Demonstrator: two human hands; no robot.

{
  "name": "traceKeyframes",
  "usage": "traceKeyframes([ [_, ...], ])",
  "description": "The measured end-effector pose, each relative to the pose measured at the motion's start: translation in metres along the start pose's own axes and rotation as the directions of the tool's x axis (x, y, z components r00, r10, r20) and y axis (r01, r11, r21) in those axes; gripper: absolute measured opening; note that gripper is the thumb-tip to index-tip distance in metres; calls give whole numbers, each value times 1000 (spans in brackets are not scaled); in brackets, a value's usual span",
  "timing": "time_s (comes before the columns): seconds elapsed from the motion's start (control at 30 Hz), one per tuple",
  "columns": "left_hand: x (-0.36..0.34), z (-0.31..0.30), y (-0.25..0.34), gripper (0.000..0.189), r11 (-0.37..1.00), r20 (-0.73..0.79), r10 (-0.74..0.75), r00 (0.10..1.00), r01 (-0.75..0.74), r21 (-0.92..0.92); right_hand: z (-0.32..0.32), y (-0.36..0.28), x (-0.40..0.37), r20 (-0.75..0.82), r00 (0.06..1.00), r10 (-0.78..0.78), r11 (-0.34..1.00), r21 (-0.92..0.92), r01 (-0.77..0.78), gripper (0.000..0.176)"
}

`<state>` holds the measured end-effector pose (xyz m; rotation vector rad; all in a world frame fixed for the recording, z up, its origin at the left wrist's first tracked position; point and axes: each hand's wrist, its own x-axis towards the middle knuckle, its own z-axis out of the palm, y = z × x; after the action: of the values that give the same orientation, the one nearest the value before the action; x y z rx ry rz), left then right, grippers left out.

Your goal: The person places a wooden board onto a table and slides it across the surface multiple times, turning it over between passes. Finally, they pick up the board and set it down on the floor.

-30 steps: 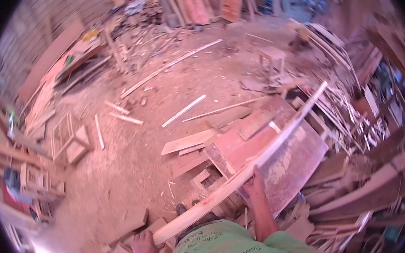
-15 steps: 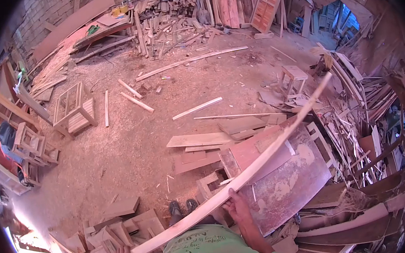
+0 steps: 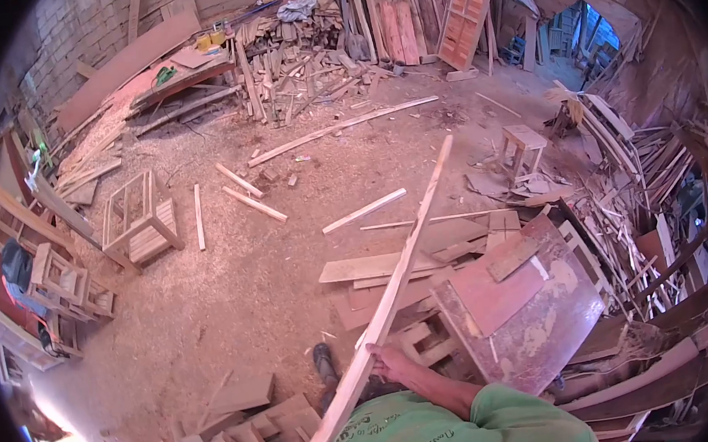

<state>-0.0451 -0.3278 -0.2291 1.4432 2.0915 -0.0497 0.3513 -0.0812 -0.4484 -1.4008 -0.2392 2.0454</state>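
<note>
A long pale wooden plank (image 3: pixel 400 272) runs from the bottom edge near my green shirt up and away toward the middle of the sawdust floor. My right hand (image 3: pixel 387 361) grips it partway along, near its lower end. My left hand is out of view; the plank's lower end leaves the frame at the bottom. My shoe (image 3: pixel 324 362) shows just left of the plank.
Flat boards and a reddish worn panel (image 3: pixel 530 307) lie on the floor to the right. Offcut blocks (image 3: pixel 245 416) pile at lower left. A wooden frame stool (image 3: pixel 139 219) stands at left, a small stool (image 3: pixel 523 146) at right. Stacked timber lines the back wall.
The plank has swung from pointing up-right to pointing nearly straight ahead. My left hand, seen at the plank's lower end before, has left the view. The camera has tilted up.
</note>
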Motion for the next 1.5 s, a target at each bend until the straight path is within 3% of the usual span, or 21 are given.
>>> traceKeyframes([
  [0.3, 159, -41, -4, 72, 998, 8, -13, 1000, 14, -65, 98, 55, 116, -234, 953, 194, 971, -93, -220, 36],
  [0.53, 262, -32, 4, 71, 986, 46, -37, 998, 44, -162, 148, 26, 196, -430, 889, 158, 945, -194, -262, 38],
  [0.63, 298, -10, 11, 71, 979, 73, -43, 996, 57, -194, 160, -18, 211, -379, 925, 37, 990, -111, -85, 37],
  [0.77, 324, 31, 6, 71, 972, 116, -45, 992, 71, -226, 111, -56, 289, -334, 927, -174, 960, -267, 84, 30],
  [0.83, 339, 64, -12, 71, 969, 132, -11, 991, 43, -242, 106, -106, 287, -323, 923, -208, 974, 22, 227, 22],
  [0.9, 402, 98, -16, 71, 977, 190, 40, 981, 1, -213, 134, -164, 235, -301, 926, -227, 970, 12, 242, 17],
  [0.93, 467, 113, -6, 81, 991, 378, 12, 926, 39, -127, 151, -192, 204, -283, 929, -239, 971, -43, 236, 17],
  [0.97, 518, 111, 29, 81, 997, 274, 62, 960, -47, -62, 149, -208, 190, -265, 931, -251, 967, -106, 231, 17],
  [1.0, 586, 165, 32, 81, 955, 104, 121, 987, -87, -282, 129, -201, 190, -293, 919, -264, 959, -183, 217, 20],
  [1.03, 620, 101, 104, 65, 993, 164, 54, 985, -35, -115, 100, -180, 189, -318, 906, -278, 944, -264, 197, 22],
  [1.07, 666, 86, 142, 62, 994, 155, 91, 984, -80, -70, 74, -157, 184, -336, 897, -288, 924, -344, 168, 25],
  [1.1, 707, 70, 143, 63, 958, 288, 218, 932, -261, 118, 66, -143, 160, -341, 908, -243, 962, -204, 180, 27],
  [1.13, 759, 123, 114, 59, 974, 110, 198, 974, -208, 88, 59, -130, 127, -338, 923, -184, 983, -66, 171, 28],
  [1.17, 783, 86, 120, 54, 971, 152, 222, 963, -233, 60, 43, -119, 109, -387, 915, -113, 993, -73, 92, 29],
  [1.2, 795, 32, 135, 49, 944, 149, 214, 965, -243, 223, 29, -104, 105, -427, 903, -56, 997, -68, 30, 30],
  [1.27, 870, 24, 97, 46, 937, -101, 239, 966, -202, 287, 21, -50, 68, -544, 834, 94, 994, 12, -105, 31],
  [1.3, 841, -54, 130, 45, 953, -233, 157, 960, -84, 292, 21, -38, 55, -519, 839, 164, 984, 24, -178, 26],
  [1.33, 858, -75, 129, 50, 947, -371, 217, 903, -102, 306, 26, -29, 41, -495, 839, 226, 970, 35, -240, 23],
  [1.37, 867, -94, 129, 58, 889, -628, 375, 682, -71, 453, 31, -21, 30, -471, 834, 288, 952, 46, -302, 24],
  [1.43, 850, -137, 151, 63, 941, -716, 302, 629, -74, 331, 36, -2, 26, -473, 834, 283, 928, -83, -362, 24],
  [1.5, 835, -127, 156, 66, 998, -610, 57, 790, -34, 49, 30, 10, 30, -381, 894, 234, 890, -285, -355, 25],
])
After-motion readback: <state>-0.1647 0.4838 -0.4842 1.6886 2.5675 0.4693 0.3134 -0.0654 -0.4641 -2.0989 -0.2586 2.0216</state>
